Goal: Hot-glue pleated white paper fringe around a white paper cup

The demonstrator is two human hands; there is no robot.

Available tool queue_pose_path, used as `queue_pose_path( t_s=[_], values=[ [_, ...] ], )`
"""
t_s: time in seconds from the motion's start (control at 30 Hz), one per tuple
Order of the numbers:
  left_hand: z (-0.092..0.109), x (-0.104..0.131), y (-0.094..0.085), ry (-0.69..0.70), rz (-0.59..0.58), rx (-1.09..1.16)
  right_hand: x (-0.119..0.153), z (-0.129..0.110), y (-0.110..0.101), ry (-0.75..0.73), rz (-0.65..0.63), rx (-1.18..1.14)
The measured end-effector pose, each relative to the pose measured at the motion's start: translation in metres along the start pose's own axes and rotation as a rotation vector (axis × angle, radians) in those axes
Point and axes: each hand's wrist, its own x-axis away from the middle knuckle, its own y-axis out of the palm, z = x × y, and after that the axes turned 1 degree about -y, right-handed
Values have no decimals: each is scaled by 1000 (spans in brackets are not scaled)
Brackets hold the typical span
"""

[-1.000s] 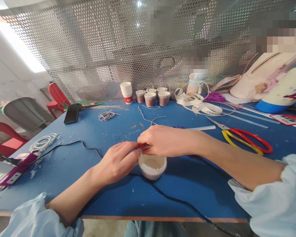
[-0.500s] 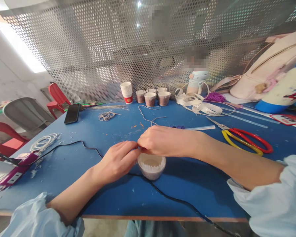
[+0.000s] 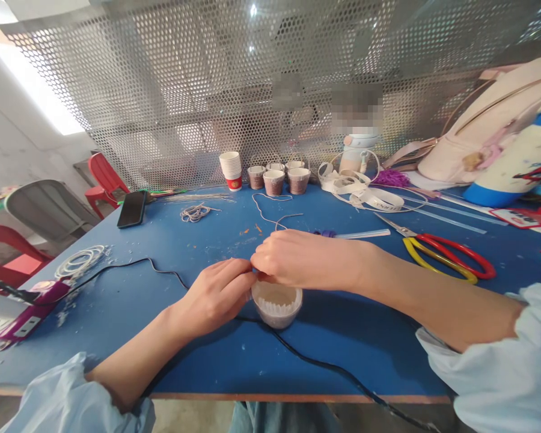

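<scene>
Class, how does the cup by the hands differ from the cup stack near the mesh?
The cup is single; the stack is many cups nested together. The cup's outside looks pale, while the stack has a red side showing at the bottom. The cup is close by the left hand and right hand; the stack stands away from them. Both have round rims and narrow downward.

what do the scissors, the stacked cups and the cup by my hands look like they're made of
Scissors: shiny grey metal blades; red and yellow handles, probably smooth plastic, judging by their gloss.
Stacked cups: likely paper, matte white with red on the lowest, going by the thin rolled rims.
Cup by your hands: pale, perhaps paper too, with a ragged whitish edge; its covering is unclear.
</scene>
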Motion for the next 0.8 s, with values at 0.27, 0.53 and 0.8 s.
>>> queue_pose_path(
  t_s=[0.27,0.53,0.8],
  values=[
    [5,-2,-7,-228,-48,303,-4,5,-1,-4,-29,-68],
    [13,-16,-4,-800,-153,556,-3,2,-1,-17,-42,-97],
    [12,-20,-6,-928,-137,722,-3,5,3,-31,25,-150]
  ],
)
